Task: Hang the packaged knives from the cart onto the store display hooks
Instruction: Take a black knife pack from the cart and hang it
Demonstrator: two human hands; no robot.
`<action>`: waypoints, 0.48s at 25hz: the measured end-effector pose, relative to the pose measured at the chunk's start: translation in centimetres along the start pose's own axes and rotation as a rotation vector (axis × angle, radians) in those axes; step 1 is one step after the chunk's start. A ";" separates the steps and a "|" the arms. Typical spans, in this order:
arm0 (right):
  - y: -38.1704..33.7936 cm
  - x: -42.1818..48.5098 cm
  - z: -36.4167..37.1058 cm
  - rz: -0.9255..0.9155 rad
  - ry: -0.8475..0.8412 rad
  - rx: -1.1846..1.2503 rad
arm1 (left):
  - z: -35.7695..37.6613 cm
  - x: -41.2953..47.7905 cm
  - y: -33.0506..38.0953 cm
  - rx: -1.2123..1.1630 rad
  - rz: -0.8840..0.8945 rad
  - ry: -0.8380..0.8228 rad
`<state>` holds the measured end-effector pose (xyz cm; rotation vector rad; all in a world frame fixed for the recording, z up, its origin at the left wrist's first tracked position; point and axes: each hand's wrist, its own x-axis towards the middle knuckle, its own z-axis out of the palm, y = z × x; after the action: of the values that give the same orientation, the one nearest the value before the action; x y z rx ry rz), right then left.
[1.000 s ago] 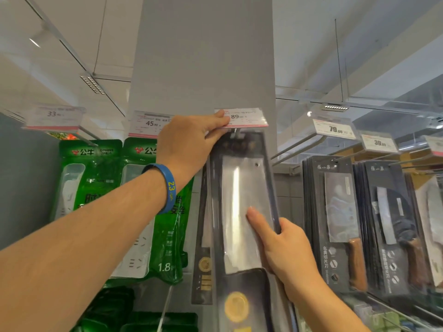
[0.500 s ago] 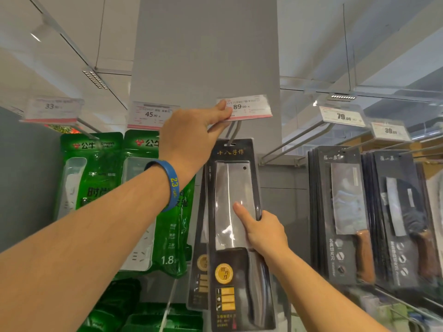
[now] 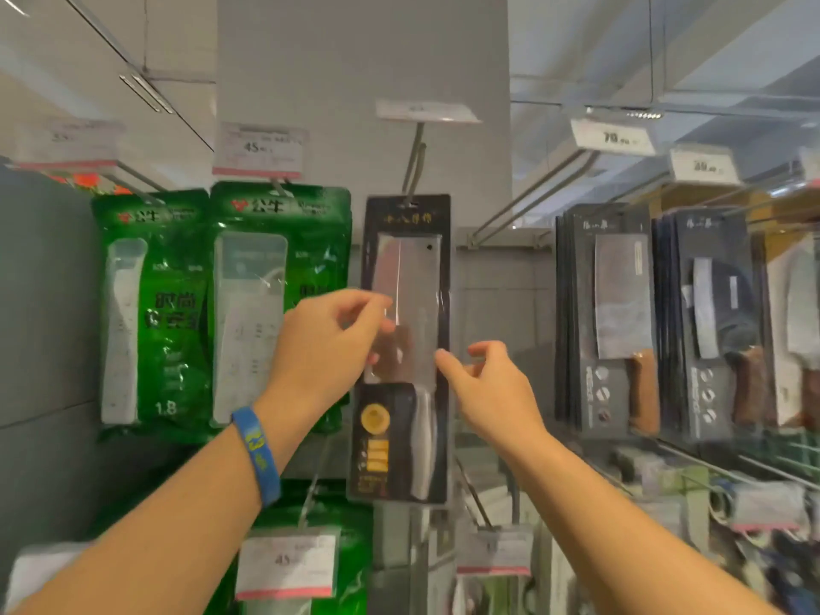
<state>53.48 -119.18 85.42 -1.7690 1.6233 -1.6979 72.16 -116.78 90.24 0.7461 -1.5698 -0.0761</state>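
On the display hook [image 3: 415, 162] at the middle of the wall, the packaged knife [image 3: 406, 268] hangs upright under its price tag [image 3: 426, 112]. Green packages [image 3: 284, 304] sit just beside its left edge, and a strip of grey wall [image 3: 501, 304] lies on its right before the stacked black knife packs [image 3: 608, 321]. Both forearms reach up from below. The left hand [image 3: 328, 344], with a blue wristband [image 3: 257, 454], lays curved fingers across the pack's left edge over the blade; blur hides whether they pinch it. The right hand [image 3: 492, 383] is loosely curled and holds nothing, its forefinger tip at the pack's right edge.
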 end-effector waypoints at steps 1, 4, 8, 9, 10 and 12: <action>1.1 -1.4 -0.7 -0.037 0.023 0.043 | 0.5 -2.1 -1.3 -0.059 -0.086 -0.033; 5.5 -6.8 -3.0 -0.025 -0.015 0.303 | 3.0 -8.7 -3.7 -0.197 -0.270 -0.151; 14.0 -16.9 -6.6 0.196 -0.011 0.381 | 6.6 -18.8 -5.0 -0.343 -0.430 -0.323; 16.4 -20.3 -7.6 0.290 0.014 0.358 | 7.7 -22.2 -5.3 -0.354 -0.489 -0.398; 18.7 -23.7 -8.5 0.381 0.036 0.330 | 8.7 -25.5 -5.7 -0.355 -0.560 -0.469; 22.9 -30.9 -10.7 0.597 0.076 0.287 | 11.0 -32.4 -6.2 -0.336 -0.750 -0.606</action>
<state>40.60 -98.48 53.80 -0.9676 1.6169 -1.6059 63.17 -109.76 57.44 1.0610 -1.6816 -1.1791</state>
